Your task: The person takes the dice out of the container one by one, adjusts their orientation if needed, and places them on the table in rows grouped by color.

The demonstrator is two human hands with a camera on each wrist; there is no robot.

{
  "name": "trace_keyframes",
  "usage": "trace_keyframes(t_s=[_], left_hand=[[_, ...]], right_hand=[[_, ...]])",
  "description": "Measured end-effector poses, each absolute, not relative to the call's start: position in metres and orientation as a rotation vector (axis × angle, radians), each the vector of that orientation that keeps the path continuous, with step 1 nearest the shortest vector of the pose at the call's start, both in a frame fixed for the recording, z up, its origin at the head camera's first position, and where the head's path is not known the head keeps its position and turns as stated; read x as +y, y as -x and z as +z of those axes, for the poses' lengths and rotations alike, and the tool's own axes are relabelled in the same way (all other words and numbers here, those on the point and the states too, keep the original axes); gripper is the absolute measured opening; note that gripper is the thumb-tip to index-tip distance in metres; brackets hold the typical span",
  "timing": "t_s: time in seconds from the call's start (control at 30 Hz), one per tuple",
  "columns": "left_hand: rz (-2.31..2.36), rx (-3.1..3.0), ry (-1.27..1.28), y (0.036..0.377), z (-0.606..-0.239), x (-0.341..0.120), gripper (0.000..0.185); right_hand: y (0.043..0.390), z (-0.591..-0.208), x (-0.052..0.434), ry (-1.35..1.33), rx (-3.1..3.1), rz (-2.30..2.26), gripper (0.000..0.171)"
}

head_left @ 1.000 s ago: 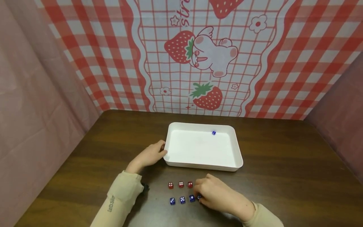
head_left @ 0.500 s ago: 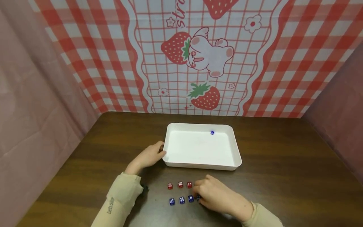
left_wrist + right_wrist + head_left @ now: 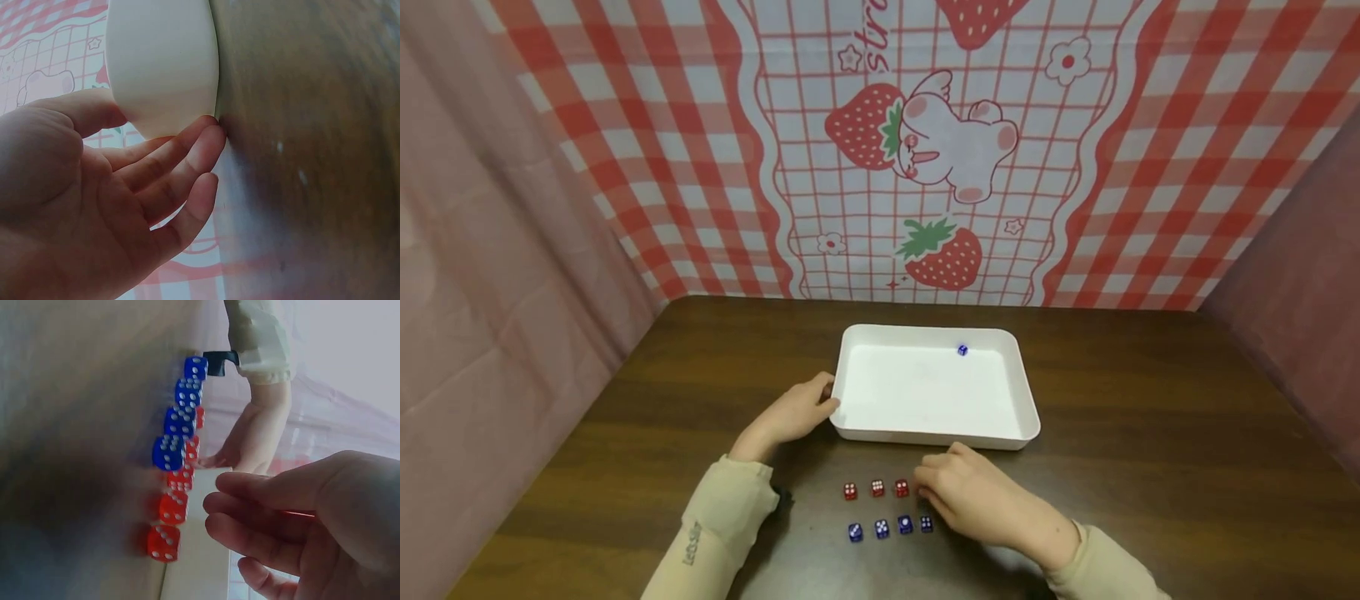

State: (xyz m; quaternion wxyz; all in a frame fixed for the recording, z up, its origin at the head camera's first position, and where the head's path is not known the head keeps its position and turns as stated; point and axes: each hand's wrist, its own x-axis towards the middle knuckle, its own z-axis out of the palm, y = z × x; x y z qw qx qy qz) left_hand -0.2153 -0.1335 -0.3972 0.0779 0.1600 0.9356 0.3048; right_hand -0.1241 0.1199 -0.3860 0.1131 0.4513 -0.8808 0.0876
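My left hand (image 3: 797,410) grips the left side of a white tray (image 3: 925,438), thumb over the rim and fingers against the outer wall (image 3: 165,69). My right hand (image 3: 973,496) hovers just right of the red dice, its fingers loosely bent with nothing between them in the right wrist view. In front of the tray lies a row of red dice (image 3: 877,488), its right end hidden behind the right hand in the head view; the right wrist view shows further red dice (image 3: 164,542). Nearer to me is a row of several blue dice (image 3: 882,528).
One blue die (image 3: 962,351) lies inside the tray near its back wall. The brown wooden table (image 3: 1150,433) extends to both sides. A red-and-white strawberry cloth (image 3: 940,167) hangs behind it, with a pink curtain (image 3: 490,333) at the left.
My right hand has let go of the rightmost blue die and moved a little away from me, toward the red row. The left hand stays at the tray.
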Motion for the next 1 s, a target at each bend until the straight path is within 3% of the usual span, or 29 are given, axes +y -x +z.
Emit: trace_keyframes(t_s=[0.43, 1.0], left_hand=[[0.921, 2.793, -0.495, 0.219, -0.399, -0.135, 0.03], [0.918, 2.792, -0.506, 0.217, -0.397, -0.136, 0.031]], right_hand=[[0.152, -0.372, 0.141, -1.27, -2.653, 0.456, 0.008], [0.2, -0.362, 0.166, -1.05, -2.542, 0.298, 0.005]])
